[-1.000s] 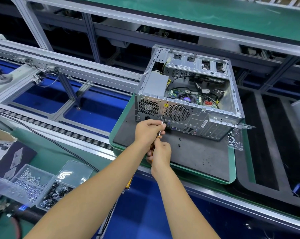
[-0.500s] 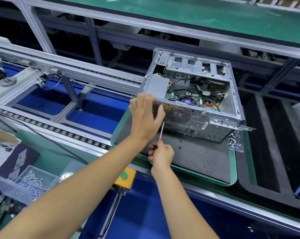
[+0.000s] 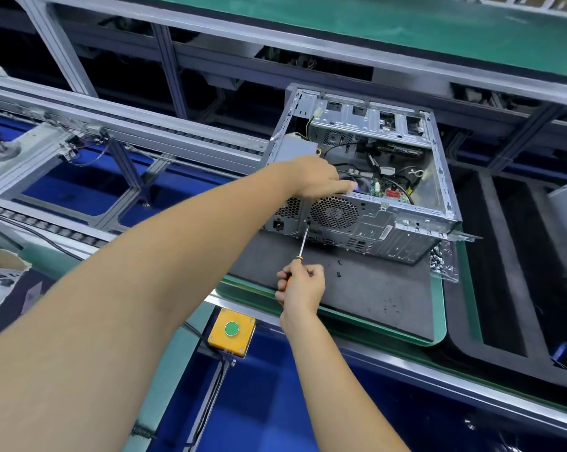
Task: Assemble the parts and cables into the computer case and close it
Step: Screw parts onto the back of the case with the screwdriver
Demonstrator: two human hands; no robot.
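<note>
An open metal computer case (image 3: 367,223) lies on its side on a dark mat in a green tray (image 3: 438,308), rear panel facing me. Cables and a motherboard (image 3: 383,187) show inside. My left hand (image 3: 318,177) reaches over the top rear edge into the case, fingers stretched out flat next to the grey power supply (image 3: 297,151). My right hand (image 3: 303,285) grips the orange handle of a thin screwdriver (image 3: 303,243). Its tip touches the rear panel just left of the round fan grille (image 3: 334,212).
Loose black screws (image 3: 339,268) lie on the mat near the case, and a clear bag of screws (image 3: 442,261) lies at its right corner. A yellow box with a green button (image 3: 231,329) hangs at the bench front. Roller conveyor rails run at left.
My left hand left the screwdriver tip, rose past the rear panel and now reaches into the case top. The right hand keeps the screwdriver against the rear panel.
</note>
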